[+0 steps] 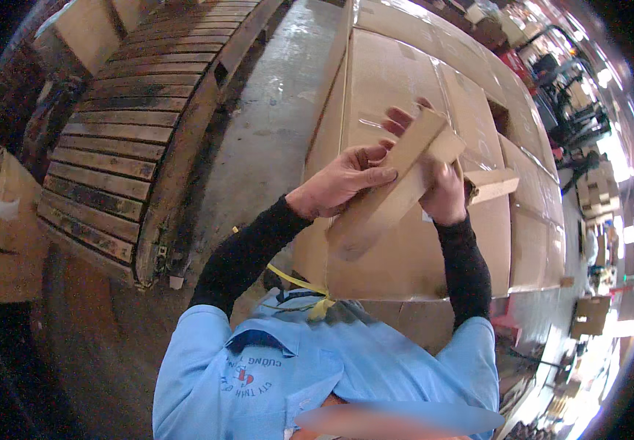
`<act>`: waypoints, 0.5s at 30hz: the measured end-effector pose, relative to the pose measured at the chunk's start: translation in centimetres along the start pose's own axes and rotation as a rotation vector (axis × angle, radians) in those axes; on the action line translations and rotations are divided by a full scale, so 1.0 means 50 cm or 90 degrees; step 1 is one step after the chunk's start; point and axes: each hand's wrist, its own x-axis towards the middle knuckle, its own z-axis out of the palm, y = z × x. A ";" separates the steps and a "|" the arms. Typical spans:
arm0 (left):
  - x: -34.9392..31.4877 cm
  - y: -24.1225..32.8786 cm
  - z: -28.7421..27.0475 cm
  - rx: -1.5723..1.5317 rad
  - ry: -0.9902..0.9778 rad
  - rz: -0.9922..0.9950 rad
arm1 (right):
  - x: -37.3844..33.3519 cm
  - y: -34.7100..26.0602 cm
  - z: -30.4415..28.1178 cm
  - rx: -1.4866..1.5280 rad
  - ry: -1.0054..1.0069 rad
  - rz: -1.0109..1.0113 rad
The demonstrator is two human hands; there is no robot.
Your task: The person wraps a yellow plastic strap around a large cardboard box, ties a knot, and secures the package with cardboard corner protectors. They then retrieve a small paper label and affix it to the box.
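Observation:
Above the stacked cardboard boxes (397, 81), both my hands grip an angled cardboard strip (383, 209), light brown and tilted across the view. My left hand (346, 176) has its thumb pressed on the strip's near face, and its fingers reach behind it. On the other side, my right hand (445, 192) is closed round the strip's edge, with most of its fingers hidden. A second light-brown strip (494, 186) lies on the boxes just beyond my right hand. Whether the two pieces touch, I cannot tell.
A long slatted wooden platform (119, 139) runs along the left, with grey concrete floor (262, 110) between it and the boxes. An opened carton (12, 227) stands at far left. Yellow strapping (298, 282) hangs near my waist. Machinery (551, 81) stands at upper right.

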 end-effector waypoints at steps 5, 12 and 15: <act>0.010 -0.085 -0.110 0.051 0.179 0.070 | 0.045 -0.001 0.034 0.047 0.084 0.002; -0.017 -0.233 -0.214 0.226 0.351 -0.075 | 0.057 -0.013 0.052 -0.014 0.278 -0.314; -0.013 -0.221 -0.225 0.204 0.355 -0.037 | 0.059 0.037 0.077 -0.097 0.274 -0.357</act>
